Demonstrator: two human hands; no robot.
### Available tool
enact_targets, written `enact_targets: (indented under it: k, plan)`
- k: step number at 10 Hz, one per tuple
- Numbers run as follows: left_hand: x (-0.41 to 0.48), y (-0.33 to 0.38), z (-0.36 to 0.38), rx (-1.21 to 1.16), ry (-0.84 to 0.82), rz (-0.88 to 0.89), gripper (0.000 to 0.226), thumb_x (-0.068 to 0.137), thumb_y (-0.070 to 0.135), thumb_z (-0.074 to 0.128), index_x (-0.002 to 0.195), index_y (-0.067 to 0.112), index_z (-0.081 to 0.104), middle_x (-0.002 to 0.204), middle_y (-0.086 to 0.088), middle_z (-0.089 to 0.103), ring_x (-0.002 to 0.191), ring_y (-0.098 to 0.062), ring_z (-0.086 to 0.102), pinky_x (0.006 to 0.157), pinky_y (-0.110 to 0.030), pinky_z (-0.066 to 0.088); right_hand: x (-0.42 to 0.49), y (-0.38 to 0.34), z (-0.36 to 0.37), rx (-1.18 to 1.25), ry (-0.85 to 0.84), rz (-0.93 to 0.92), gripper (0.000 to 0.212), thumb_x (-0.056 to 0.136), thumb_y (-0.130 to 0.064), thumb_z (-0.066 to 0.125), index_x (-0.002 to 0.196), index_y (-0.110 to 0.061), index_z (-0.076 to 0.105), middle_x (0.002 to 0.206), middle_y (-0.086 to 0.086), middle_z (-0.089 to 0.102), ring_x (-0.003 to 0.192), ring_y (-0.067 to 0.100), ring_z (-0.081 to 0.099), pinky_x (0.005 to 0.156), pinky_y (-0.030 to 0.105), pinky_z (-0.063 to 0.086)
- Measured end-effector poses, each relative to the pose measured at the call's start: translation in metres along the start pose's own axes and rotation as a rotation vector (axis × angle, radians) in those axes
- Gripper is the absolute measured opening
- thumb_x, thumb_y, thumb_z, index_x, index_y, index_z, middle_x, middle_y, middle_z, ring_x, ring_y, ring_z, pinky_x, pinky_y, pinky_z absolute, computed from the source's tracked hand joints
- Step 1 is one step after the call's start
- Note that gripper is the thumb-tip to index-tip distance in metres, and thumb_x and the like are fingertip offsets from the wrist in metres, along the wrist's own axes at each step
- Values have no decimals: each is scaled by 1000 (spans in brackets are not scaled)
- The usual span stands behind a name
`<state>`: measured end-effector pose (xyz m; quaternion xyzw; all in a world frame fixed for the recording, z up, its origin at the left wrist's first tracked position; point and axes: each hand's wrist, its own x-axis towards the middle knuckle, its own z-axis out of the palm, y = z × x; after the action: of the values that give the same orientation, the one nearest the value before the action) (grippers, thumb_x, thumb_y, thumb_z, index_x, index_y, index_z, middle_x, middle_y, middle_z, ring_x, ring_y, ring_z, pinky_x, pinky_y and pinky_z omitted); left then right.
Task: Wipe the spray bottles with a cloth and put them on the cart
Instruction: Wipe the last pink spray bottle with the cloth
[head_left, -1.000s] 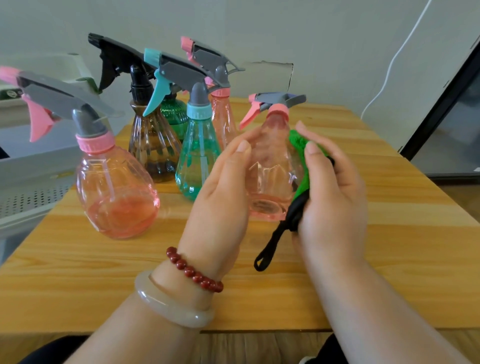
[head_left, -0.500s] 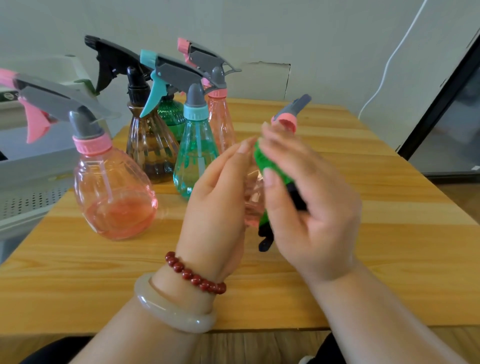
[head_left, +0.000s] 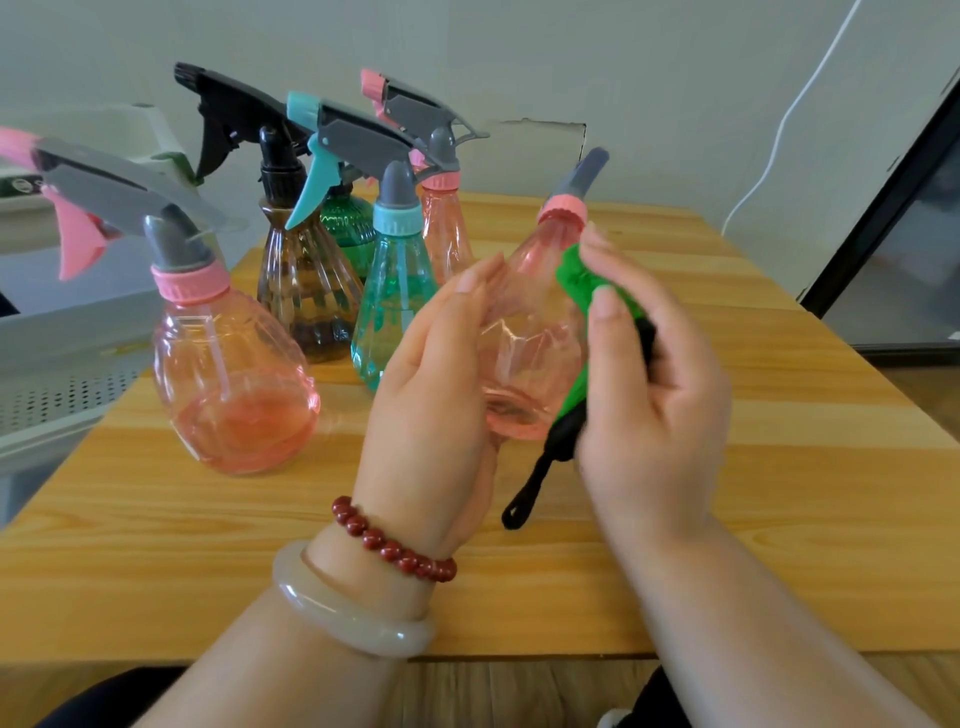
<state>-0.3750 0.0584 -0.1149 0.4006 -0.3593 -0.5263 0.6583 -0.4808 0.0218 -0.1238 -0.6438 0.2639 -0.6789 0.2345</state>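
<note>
Holding the small pink spray bottle (head_left: 530, 338) tilted above the wooden table (head_left: 779, 467), we curl our left hand (head_left: 431, 400) round its body. Our right hand (head_left: 654, 395) clamps the green cloth (head_left: 574, 275) between thumb and curled fingers, against the bottle's side.

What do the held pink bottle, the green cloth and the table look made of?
Pink bottle: looks like clear tinted plastic, glossy and see-through, with moulded facets and highlights.
Green cloth: soft, fuzzy, matte fabric, possibly microfibre.
Table: wood or wood-look laminate, smooth, with pale grain stripes; cannot tell which.
</note>
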Motion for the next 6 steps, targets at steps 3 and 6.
enact_targets:
  k: [3, 6]
  plan:
    - [-1, 6, 3, 192, -29, 80, 27, 105, 39, 43, 119, 35, 65, 123, 8, 70, 117, -11, 64, 106, -47, 48, 5, -7, -2, 125, 22, 246, 27, 97, -18, 50, 119, -24, 64, 121, -8, 68, 114, 3, 62, 98, 27, 48]
    - [2, 0, 3, 150, -63, 48, 48, 93, 43, 56, 138, 26, 55, 134, 0, 64, 120, -15, 63, 99, -42, 54, 8, -9, -8, -147, -79, -95, 19, 92, -18, 58, 109, -11, 65, 117, 7, 57, 117, 17, 55, 100, 29, 43]
